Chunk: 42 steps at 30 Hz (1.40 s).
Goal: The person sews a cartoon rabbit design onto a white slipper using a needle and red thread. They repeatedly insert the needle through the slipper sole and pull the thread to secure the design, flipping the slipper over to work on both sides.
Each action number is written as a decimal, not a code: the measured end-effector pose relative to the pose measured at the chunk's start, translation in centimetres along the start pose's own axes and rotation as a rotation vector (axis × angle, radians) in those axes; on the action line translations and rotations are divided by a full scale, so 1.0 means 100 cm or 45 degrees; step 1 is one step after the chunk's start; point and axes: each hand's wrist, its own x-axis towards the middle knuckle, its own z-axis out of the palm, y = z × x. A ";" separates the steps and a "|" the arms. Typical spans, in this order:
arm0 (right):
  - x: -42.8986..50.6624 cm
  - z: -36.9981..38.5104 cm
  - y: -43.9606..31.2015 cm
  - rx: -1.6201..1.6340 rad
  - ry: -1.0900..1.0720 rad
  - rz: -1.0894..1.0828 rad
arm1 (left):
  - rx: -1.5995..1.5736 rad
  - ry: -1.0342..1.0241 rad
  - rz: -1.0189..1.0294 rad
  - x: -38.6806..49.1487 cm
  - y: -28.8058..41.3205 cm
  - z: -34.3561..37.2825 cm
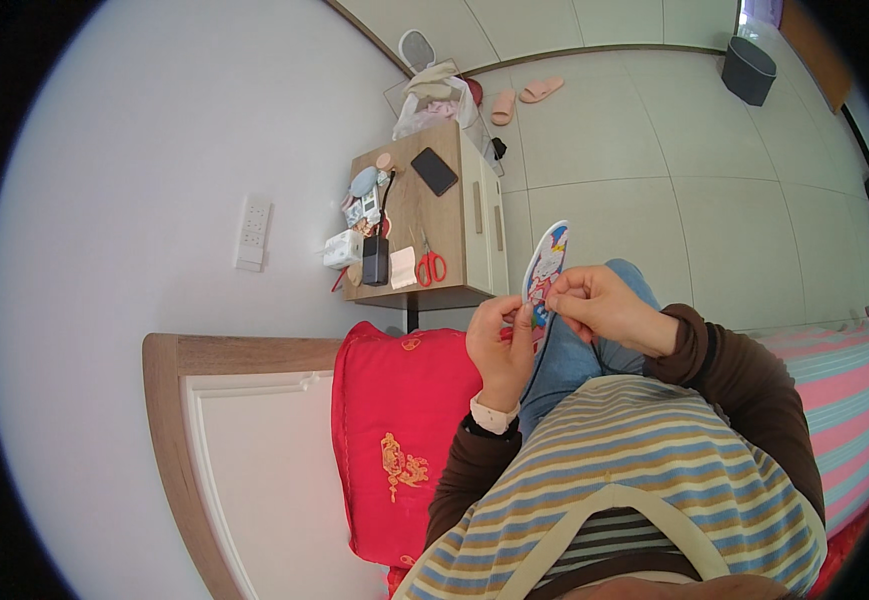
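Note:
A shoe insole (549, 259) with a white rim and a colourful cartoon pattern is held up over my lap, its rounded end tilted away from me. My left hand (504, 341) grips its near left edge between thumb and fingers. At the right edge of the patterned face, the thumb and forefinger of my right hand (608, 306) are drawn together; whatever may lie between them is too small to make out. A thin black cord (538, 369) runs down beside the insole across my jeans (563, 382).
Left of my knees is a wooden-topped cabinet (423, 217) with red-handled scissors (431, 264), a phone (434, 172), a black box-shaped object (376, 261) and a tissue pack (343, 249). A red cushion (404, 397) lies beside my left arm. Pink slippers (503, 107) rest on the tiled floor (599, 142).

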 end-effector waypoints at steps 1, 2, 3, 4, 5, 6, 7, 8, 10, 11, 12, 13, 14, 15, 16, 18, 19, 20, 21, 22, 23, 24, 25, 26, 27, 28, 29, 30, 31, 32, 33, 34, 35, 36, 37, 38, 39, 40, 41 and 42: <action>-0.001 0.000 0.000 -0.016 0.014 0.025 | -0.042 -0.010 -0.073 -0.002 -0.001 0.001; -0.002 0.001 0.000 0.006 0.000 0.006 | -0.094 -0.012 -0.131 -0.003 -0.002 0.002; -0.003 0.001 -0.001 0.009 0.002 0.012 | -0.228 -0.004 -0.257 -0.005 -0.002 0.003; -0.003 0.001 -0.002 -0.002 0.022 0.041 | -0.371 0.012 -0.366 -0.006 -0.004 0.005; -0.004 0.002 -0.003 0.004 0.011 0.019 | -0.514 0.021 -0.486 -0.007 -0.004 0.007; -0.005 0.002 -0.003 -0.003 0.020 0.021 | -0.582 0.018 -0.489 -0.007 -0.005 0.007; -0.005 0.003 -0.005 -0.007 0.021 0.014 | -0.649 0.010 -0.505 -0.007 -0.006 0.007; -0.005 0.003 -0.005 -0.013 0.023 0.021 | -0.715 0.002 -0.519 -0.008 -0.007 0.007; -0.005 0.005 -0.007 -0.030 0.017 0.022 | -0.741 -0.011 -0.542 -0.008 -0.007 0.007; -0.005 0.005 -0.007 -0.018 0.012 0.013 | -0.757 -0.017 -0.556 -0.008 -0.007 0.007; -0.005 0.006 -0.007 -0.019 0.018 0.017 | -0.754 -0.018 -0.554 -0.008 -0.007 0.007; -0.004 0.006 -0.007 -0.030 0.030 0.032 | -0.756 -0.020 -0.557 -0.009 -0.007 0.006; -0.004 0.006 -0.007 -0.013 0.024 0.018 | -0.757 -0.022 -0.559 -0.009 -0.007 0.006; -0.003 0.006 -0.006 -0.005 0.024 0.014 | -0.755 -0.023 -0.559 -0.010 -0.007 0.007; -0.003 0.007 -0.006 -0.013 0.036 0.030 | -0.754 -0.022 -0.560 -0.011 -0.007 0.006; -0.002 0.007 -0.005 -0.006 0.035 0.022 | -0.754 -0.023 -0.560 -0.011 -0.008 0.006; -0.002 0.007 -0.005 -0.017 0.046 0.038 | -0.757 -0.023 -0.559 -0.012 -0.008 0.006; -0.002 0.007 -0.004 -0.012 0.044 0.031 | -0.760 -0.025 -0.559 -0.012 -0.008 0.006; -0.002 0.006 -0.004 -0.014 0.046 0.033 | -0.739 -0.026 -0.547 -0.012 -0.008 0.006; -0.002 0.006 -0.004 -0.035 0.061 0.057 | -0.718 -0.028 -0.535 -0.012 -0.008 0.006; -0.002 0.006 -0.004 -0.023 0.048 0.036 | -0.697 -0.029 -0.523 -0.012 -0.007 0.006; -0.002 0.006 -0.004 -0.030 0.048 0.039 | -0.603 -0.026 -0.484 -0.011 -0.006 0.006; -0.002 0.005 -0.004 -0.051 0.058 0.055 | -0.510 -0.023 -0.446 -0.011 -0.004 0.007; -0.002 0.004 -0.003 -0.040 0.044 0.032 | -0.402 -0.023 -0.424 -0.009 -0.002 0.006; -0.002 0.003 -0.002 -0.043 0.040 0.023 | -0.308 -0.007 -0.302 -0.009 -0.001 0.006; -0.001 0.001 -0.001 -0.044 0.024 -0.005 | -0.199 0.007 -0.194 -0.008 0.002 0.006; -0.001 0.000 0.001 -0.067 0.023 -0.002 | -0.088 0.016 -0.101 -0.007 0.003 0.005; -0.001 -0.002 0.003 -0.089 0.011 -0.018 | 0.019 0.016 0.018 -0.005 0.004 0.005; 0.000 -0.003 0.005 -0.123 0.003 -0.019 | 0.126 0.013 0.122 -0.004 0.005 0.004; 0.001 -0.003 0.007 -0.100 -0.005 -0.048 | 0.228 0.015 0.215 -0.003 0.005 0.004; 0.001 -0.003 0.009 -0.087 -0.008 -0.063 | 0.260 0.002 0.296 -0.002 0.006 0.005; 0.002 -0.002 0.011 -0.082 -0.001 -0.060 | 0.286 -0.006 0.366 -0.002 0.006 0.007; 0.001 -0.001 0.013 -0.050 0.022 -0.055 | 0.300 -0.014 0.433 -0.002 0.006 0.008; 0.001 0.000 0.014 -0.023 0.053 -0.034 | 0.295 -0.017 0.427 -0.002 0.006 0.010; 0.000 0.000 0.015 -0.014 0.109 -0.005 | 0.281 -0.019 0.417 -0.002 0.006 0.011; -0.001 0.000 0.015 0.164 0.082 0.033 | 0.267 -0.020 0.408 -0.002 0.006 0.011; -0.002 -0.001 0.014 0.326 0.081 0.079 | 0.262 -0.026 0.390 -0.002 0.006 0.010; -0.003 -0.004 0.013 0.482 0.038 0.131 | 0.257 -0.032 0.372 -0.001 0.005 0.008; -0.003 -0.007 0.011 0.380 0.053 0.130 | 0.248 -0.041 0.332 -0.001 0.005 0.005; -0.002 -0.013 0.009 0.274 0.025 0.134 | 0.171 -0.022 0.285 0.000 0.005 0.002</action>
